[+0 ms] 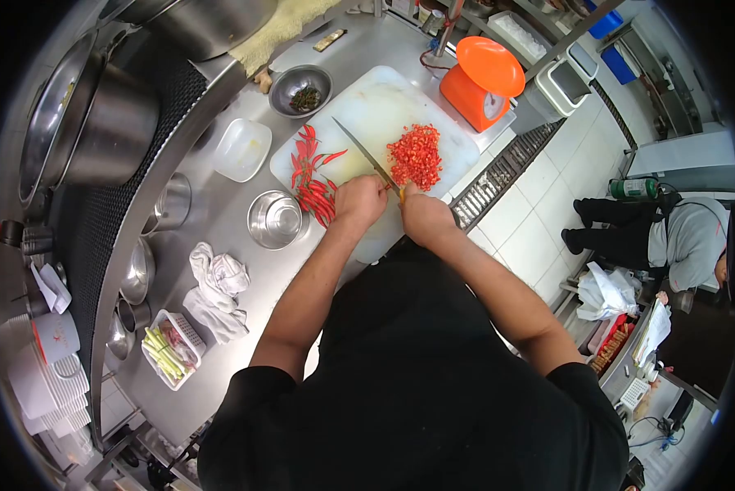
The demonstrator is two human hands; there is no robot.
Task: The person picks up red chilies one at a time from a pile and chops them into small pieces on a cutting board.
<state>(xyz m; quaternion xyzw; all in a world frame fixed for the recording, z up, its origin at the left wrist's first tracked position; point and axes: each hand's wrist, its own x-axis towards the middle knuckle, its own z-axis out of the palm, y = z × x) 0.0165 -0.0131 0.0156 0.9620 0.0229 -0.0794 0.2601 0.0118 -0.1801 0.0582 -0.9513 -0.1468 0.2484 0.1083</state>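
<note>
My right hand (427, 217) is closed around the handle of a kitchen knife (366, 150), its long blade pointing away to the upper left over the white cutting board (384, 90). Close beside the blade, my left hand (361, 201) has its fingers curled together; what they pinch, if anything, is hidden. Whole red chillies (314, 192) lie in a loose pile on the board's left side, next to my left wrist. To the right of the blade sits a heap of chopped red chilli (415, 157).
Around the board stand a metal bowl with dark green bits (305, 100), a white plastic tub (243, 150), a steel pot (275, 219) and an orange scale (479, 94). A crumpled cloth (218, 290) and a vegetable basket (173, 349) lie left. Another person (687, 241) stands far right.
</note>
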